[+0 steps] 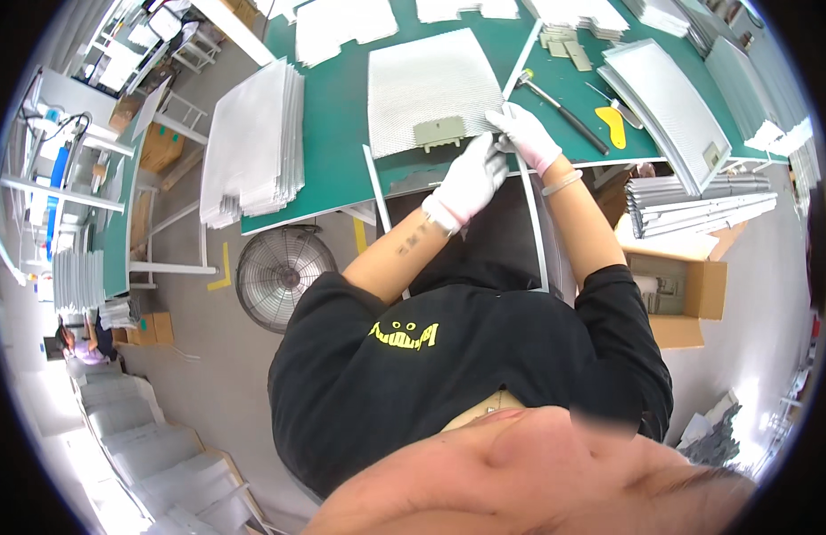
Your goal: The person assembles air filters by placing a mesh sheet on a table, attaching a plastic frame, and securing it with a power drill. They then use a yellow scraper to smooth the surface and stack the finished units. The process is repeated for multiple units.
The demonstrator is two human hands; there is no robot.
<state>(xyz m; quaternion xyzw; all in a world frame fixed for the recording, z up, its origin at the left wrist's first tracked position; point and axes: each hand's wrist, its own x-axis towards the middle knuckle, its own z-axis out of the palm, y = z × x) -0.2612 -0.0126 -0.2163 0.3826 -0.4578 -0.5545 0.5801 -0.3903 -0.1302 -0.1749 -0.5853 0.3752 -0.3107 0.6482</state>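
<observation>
A: Well, start big. What takes up most room?

B: The green table (341,134), filling the top from about ten to two o'clock. Its near edge runs just above the person's arms.

A: And on it?

B: A stack of mesh sheets (252,143) at ten o'clock, overhanging the table's left edge. One mesh panel (431,89) lies flat at twelve, with bare green on both sides of it. More panels (667,107) lean at two o'clock.

A: Where is that panel against the hands?

B: Its lower right corner is at the hands. The left hand (471,178), gloved white, sits just below the corner with fingers curled narrow. The right hand (524,134), also gloved, is pinched shut on the panel's corner edge. The two gloves touch.

A: Anything beside them?

B: A grey latch piece (439,132) on the panel's lower edge, just at nine o'clock from the right hand. A metal strip (536,232) runs down from the hands over the lap.

A: Open room?

B: Grey floor at eight o'clock, with a round fan (283,276) under the table edge.

A: Packages?

B: A brown open box (685,299) at four o'clock. Smaller still: a hammer (564,111) and a yellow tool (612,125) at one o'clock.
</observation>
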